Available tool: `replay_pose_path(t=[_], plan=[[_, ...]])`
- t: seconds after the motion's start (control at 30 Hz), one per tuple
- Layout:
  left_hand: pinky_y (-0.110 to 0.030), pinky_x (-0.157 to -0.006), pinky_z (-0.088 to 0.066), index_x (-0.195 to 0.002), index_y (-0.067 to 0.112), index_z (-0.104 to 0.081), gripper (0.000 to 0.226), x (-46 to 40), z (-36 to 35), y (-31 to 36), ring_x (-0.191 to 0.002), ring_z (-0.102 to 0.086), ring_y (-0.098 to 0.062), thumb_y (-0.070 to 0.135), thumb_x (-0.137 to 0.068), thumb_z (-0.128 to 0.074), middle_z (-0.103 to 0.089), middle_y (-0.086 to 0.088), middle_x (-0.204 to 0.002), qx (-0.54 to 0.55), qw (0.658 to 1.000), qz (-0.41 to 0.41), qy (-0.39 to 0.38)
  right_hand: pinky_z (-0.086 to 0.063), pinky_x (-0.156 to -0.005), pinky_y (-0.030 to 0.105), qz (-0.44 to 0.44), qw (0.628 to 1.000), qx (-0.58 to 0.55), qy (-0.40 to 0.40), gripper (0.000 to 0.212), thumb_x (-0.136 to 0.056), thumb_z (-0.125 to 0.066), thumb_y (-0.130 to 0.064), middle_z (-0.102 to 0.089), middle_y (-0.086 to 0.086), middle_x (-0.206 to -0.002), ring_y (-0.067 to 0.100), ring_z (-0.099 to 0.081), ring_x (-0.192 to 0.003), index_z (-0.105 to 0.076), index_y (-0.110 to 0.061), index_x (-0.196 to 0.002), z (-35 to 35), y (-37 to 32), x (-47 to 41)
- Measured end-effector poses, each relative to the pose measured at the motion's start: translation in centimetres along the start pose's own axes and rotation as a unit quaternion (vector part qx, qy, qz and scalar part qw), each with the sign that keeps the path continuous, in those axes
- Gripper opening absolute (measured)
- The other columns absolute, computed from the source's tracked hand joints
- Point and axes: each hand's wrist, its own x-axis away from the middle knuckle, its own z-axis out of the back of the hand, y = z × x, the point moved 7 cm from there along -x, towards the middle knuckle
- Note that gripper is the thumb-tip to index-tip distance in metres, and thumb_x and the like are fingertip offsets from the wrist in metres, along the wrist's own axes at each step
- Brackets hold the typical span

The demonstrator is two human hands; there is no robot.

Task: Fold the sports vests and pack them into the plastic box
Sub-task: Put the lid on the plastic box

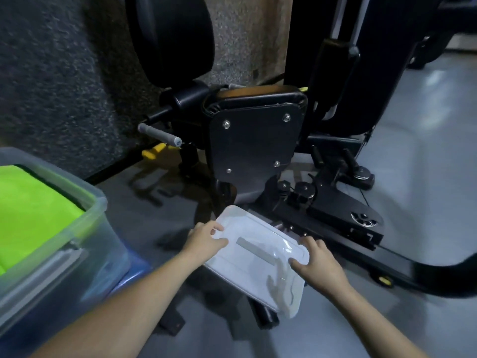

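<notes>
Both hands, left hand (206,239) and right hand (316,262), grip the white lid (258,264) by opposite edges, centre near. Green vests (33,213) lie packed in the plastic box (85,215), left. Closing step judged; lid needs carrying left, aligned over rim.

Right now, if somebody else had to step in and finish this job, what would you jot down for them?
Left hand: grips the lid's left edge, thumb on top.
Right hand: grips its right edge, fingers curled over the top.
The lid is tilted, in front of the gym machine.
The box stands open to the left, with green vests folded inside.
Done: vests packed, as far as can be seen.
Left: carry the lid over to the box and probably press it shut.
</notes>
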Motion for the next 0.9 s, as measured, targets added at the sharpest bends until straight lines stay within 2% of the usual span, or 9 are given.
replay_pose_path(t=[0.1,0.27,0.37,0.47,0.63,0.73,0.9], plan=[[-0.029,-0.099,-0.038,-0.114,0.034,-0.062,0.032,-1.7,-1.6,-1.6,-0.122,-0.042,-0.022,0.031,-0.083,-0.069,-0.048,0.002,-0.123,-0.026,1.0,0.005,0.005,-0.051,-0.081,0.035,-0.013,1.0,0.028,0.002,0.053,-0.082,-0.06,-0.053,-0.046,-0.003,-0.126,0.022,-0.056,-0.106,-0.044,-0.033,-0.128,-2.2,1.9,-1.9],[-0.032,-0.104,-0.038,-0.119,0.035,-0.06,0.039,-3.7,-2.7,-3.4,-0.122,-0.04,-0.025,0.031,-0.082,-0.071,-0.044,0.003,-0.126,-0.041,0.999,0.006,0.032,-0.05,-0.084,0.036,-0.044,0.999,-0.001,0.007,0.051,-0.086,-0.058,-0.053,-0.044,-0.002,-0.128,0.022,-0.055,-0.109,-0.044,-0.033,-0.131,-5.6,3.3,-4.2],[-0.035,-0.107,-0.038,-0.124,0.034,-0.059,0.045,-5.0,-3.0,-4.4,-0.126,-0.041,-0.027,0.032,-0.082,-0.073,-0.043,0.0,-0.131,-0.02,0.999,0.016,0.042,-0.049,-0.085,0.037,-0.05,0.999,-0.009,-0.002,0.058,-0.084,-0.061,-0.052,-0.041,-0.001,-0.13,0.025,-0.054,-0.111,-0.043,-0.031,-0.135,-6.9,3.5,-5.2],[-0.038,-0.107,-0.042,-0.128,0.036,-0.056,0.051,-5.7,-3.7,-5.5,-0.125,-0.047,-0.027,0.035,-0.081,-0.076,-0.043,-0.001,-0.134,0.028,0.999,0.028,0.033,-0.049,-0.093,0.043,-0.065,0.997,-0.044,0.008,0.064,-0.081,-0.061,-0.059,-0.039,0.0,-0.133,0.026,-0.056,-0.11,-0.042,-0.031,-0.135,-7.3,4.2,-5.9],[-0.033,-0.098,-0.045,-0.144,0.034,-0.043,0.076,-6.0,-4.9,-6.7,-0.121,-0.053,-0.024,0.038,-0.078,-0.08,-0.039,-0.001,-0.139,0.066,0.996,0.055,-0.002,-0.043,-0.102,0.047,-0.099,0.993,-0.06,0.011,0.075,-0.08,-0.06,-0.069,-0.034,0.0,-0.142,0.028,-0.059,-0.113,-0.038,-0.033,-0.142,-8.0,5.7,-6.9],[-0.04,-0.099,-0.05,-0.144,0.037,-0.04,0.088,-6.1,-5.3,-7.0,-0.117,-0.056,-0.023,0.043,-0.066,-0.081,-0.044,0.0,-0.137,0.082,0.994,0.07,-0.02,-0.044,-0.102,0.048,-0.11,0.991,-0.08,-0.005,0.078,-0.08,-0.06,-0.071,-0.032,0.002,-0.144,0.029,-0.06,-0.112,-0.036,-0.034,-0.144,-8.8,6.4,-7.3],[-0.038,-0.102,-0.047,-0.15,0.033,-0.034,0.085,-5.9,-5.4,-7.0,-0.124,-0.05,-0.026,0.03,-0.076,-0.077,-0.039,-0.004,-0.14,0.066,0.995,0.079,-0.017,-0.051,-0.094,0.046,-0.112,0.989,-0.101,-0.005,0.07,-0.079,-0.066,-0.06,-0.033,0.001,-0.138,0.026,-0.061,-0.103,-0.044,-0.03,-0.138,-9.5,6.6,-7.5]])
